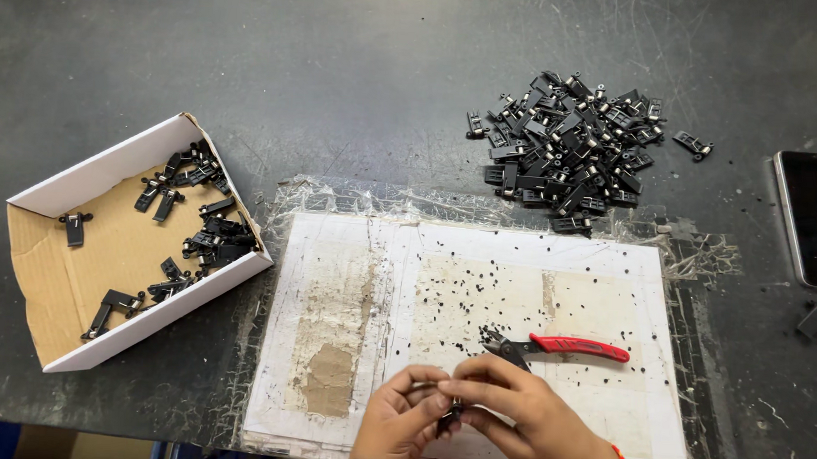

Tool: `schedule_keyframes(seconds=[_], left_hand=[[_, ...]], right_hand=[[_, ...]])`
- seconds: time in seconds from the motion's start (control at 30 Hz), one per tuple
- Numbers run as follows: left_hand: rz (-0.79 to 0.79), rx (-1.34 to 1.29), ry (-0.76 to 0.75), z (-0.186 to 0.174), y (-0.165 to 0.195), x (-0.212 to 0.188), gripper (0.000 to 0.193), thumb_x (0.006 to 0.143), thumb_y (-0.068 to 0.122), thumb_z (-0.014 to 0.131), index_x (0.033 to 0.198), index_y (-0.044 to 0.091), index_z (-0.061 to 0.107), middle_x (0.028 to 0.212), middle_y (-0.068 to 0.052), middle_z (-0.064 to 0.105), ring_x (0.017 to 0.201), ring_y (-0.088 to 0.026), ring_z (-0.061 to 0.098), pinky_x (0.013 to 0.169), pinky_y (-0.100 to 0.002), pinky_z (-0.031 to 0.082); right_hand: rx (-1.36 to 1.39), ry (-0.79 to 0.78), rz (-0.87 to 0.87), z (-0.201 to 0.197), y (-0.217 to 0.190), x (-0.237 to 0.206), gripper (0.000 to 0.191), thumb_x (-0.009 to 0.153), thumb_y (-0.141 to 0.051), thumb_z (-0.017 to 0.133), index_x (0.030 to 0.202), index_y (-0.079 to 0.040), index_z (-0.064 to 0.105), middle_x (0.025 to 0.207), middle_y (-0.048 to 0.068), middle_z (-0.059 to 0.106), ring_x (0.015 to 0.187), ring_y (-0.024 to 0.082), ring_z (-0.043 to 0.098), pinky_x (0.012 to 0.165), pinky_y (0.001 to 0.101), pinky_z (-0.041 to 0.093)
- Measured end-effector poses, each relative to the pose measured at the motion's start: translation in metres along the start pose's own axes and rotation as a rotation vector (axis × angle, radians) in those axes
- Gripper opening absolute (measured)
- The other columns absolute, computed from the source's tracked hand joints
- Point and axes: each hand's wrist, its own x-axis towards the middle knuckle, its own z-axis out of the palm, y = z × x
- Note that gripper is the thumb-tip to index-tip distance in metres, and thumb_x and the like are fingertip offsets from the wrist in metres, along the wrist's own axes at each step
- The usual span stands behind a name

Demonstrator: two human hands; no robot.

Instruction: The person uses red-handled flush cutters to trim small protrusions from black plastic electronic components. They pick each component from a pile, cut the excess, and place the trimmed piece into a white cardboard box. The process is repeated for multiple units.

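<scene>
small share of clips sorted, big pile still waiting

we have both hands at the bottom edge of the white board [480,250]. left hand [400,421] and right hand [520,414] meet fingertip to fingertip, fingers closed in a pinch on one small black clip [453,412]; most of it is hidden between the fingers, so we can't tell its exact state. the red-handled cutters [558,347] lie on the board just above the right hand, not held.

progress, as we judge it: the cardboard box [53,285] on the left, white outside and brown inside, holds a modest scatter of black clips, mostly along its right wall. the pile of black clips [565,153] at upper right on the dark table [296,72] is clearly bigger, so we read most of the lot as still to go. black specks litter the board.

packaging and labels: the box shows no label we can see. the board is plain, stained brown in patches, taped down with clear film round its edges. a dark phone [812,216] sits at the right edge, screen blank.
</scene>
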Motion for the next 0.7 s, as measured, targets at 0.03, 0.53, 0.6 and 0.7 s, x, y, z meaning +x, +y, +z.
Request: schedule_keyframes(seconds=[0.03,0.53,0.6,0.7], left_hand=[[-0.043,-0.033,-0.039,0.002,-0.003,0.000,0.026,0.089,0.010,0.074,0.110,-0.003,0.068,0.090,-0.015,0.073,0.074,-0.020,0.070,0.066,-0.033,0.056],[0.715,1.038,0.339,0.050,-0.004,-0.015,0.028,0.098,0.028,0.064,0.081,0.006,0.069,0.055,-0.010,0.065,0.048,-0.022,0.068,0.048,-0.035,0.051],[0.874,1.081,0.364,0.046,-0.009,-0.013,0.024,0.097,0.025,0.065,0.081,0.006,0.068,0.057,-0.011,0.066,0.049,-0.025,0.069,0.047,-0.036,0.051],[1.003,1.138,0.394,0.038,-0.020,-0.011,0.021,0.094,0.021,0.068,0.080,0.005,0.068,0.057,-0.011,0.065,0.049,-0.027,0.067,0.048,-0.037,0.050]], right_hand=[[0.010,-0.015,0.047,-0.001,0.001,-0.002,0.031,0.087,-0.005,0.078,0.117,-0.001,0.070,0.106,0.013,0.067,0.088,0.024,0.070,0.075,0.0312,0.058],[-0.101,0.178,0.156,0.022,0.001,-0.016,0.012,0.086,-0.005,0.076,0.094,0.000,0.069,0.080,0.009,0.069,0.069,0.021,0.069,0.061,0.0325,0.055],[-0.016,0.183,0.268,0.024,-0.001,-0.016,0.009,0.087,-0.006,0.075,0.091,0.000,0.069,0.076,0.008,0.070,0.066,0.019,0.069,0.059,0.0316,0.055],[0.235,0.145,0.486,0.026,0.000,-0.015,0.010,0.089,-0.008,0.073,0.087,0.001,0.071,0.069,0.006,0.070,0.061,0.015,0.068,0.056,0.0300,0.056]])
